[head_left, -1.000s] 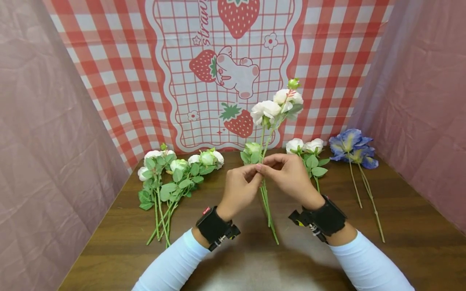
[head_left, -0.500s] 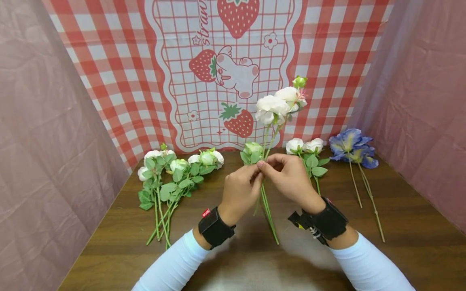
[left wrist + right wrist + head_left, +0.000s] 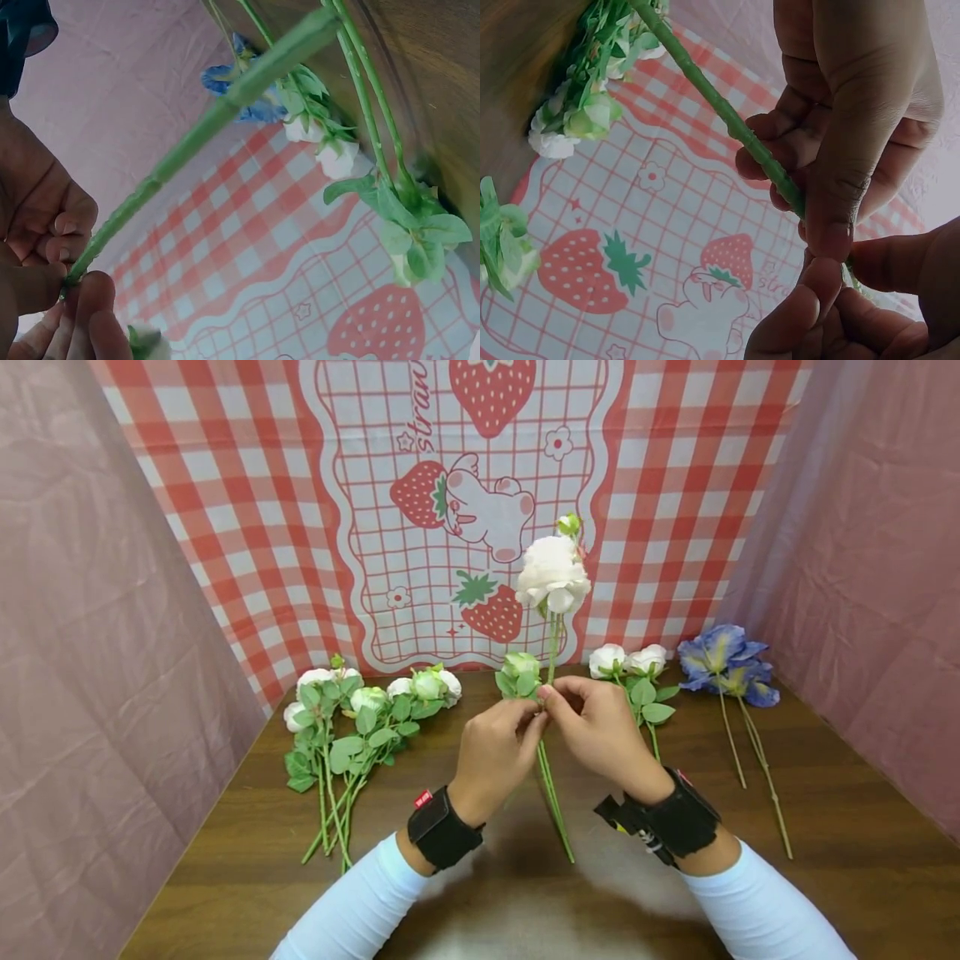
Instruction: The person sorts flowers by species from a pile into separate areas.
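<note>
In the head view a white rose [image 3: 555, 575] with a green bud on top stands upright above the table, its stem [image 3: 552, 647] running down to the fingers. My left hand [image 3: 495, 756] and my right hand [image 3: 600, 735] pinch that stem side by side, fingertips close together. In both wrist views the green stem [image 3: 195, 139] slants out from the pinching fingers. Behind the hands lies a greenish-white rose [image 3: 521, 666] with leaves, its stems [image 3: 553, 802] stretching toward the front.
Several white and green roses [image 3: 367, 714] lie in a bunch on the left of the wooden table [image 3: 225, 893]. White roses [image 3: 630, 662] and blue flowers [image 3: 723, 664] with long stems lie on the right. A checked strawberry cloth [image 3: 262, 510] hangs behind.
The rose's heads have turned and swung from the right to the left, so one bloom now covers the other. Both hands stay at nearly the same spot and keep pinching the stem.
</note>
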A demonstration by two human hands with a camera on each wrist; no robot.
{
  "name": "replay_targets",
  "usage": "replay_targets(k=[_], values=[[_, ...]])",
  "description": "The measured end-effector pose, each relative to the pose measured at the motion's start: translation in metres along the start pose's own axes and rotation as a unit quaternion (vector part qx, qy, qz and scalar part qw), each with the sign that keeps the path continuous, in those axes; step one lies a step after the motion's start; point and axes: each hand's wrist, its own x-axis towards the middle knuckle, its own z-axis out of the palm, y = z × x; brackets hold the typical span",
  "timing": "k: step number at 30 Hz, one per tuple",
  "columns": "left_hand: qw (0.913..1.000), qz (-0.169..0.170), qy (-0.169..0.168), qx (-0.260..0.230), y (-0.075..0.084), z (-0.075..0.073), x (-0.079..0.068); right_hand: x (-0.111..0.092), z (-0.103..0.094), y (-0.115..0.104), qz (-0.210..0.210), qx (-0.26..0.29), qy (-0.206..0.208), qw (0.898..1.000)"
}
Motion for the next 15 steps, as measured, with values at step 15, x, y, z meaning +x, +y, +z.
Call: replay_targets(k=[15], values=[[0.9834,-0.076,-0.084,-0.141,-0.0063,-0.0037,0.0065,0.0022,-0.0046,0.0027,-0.006,-0.009,-0.017,1.0]])
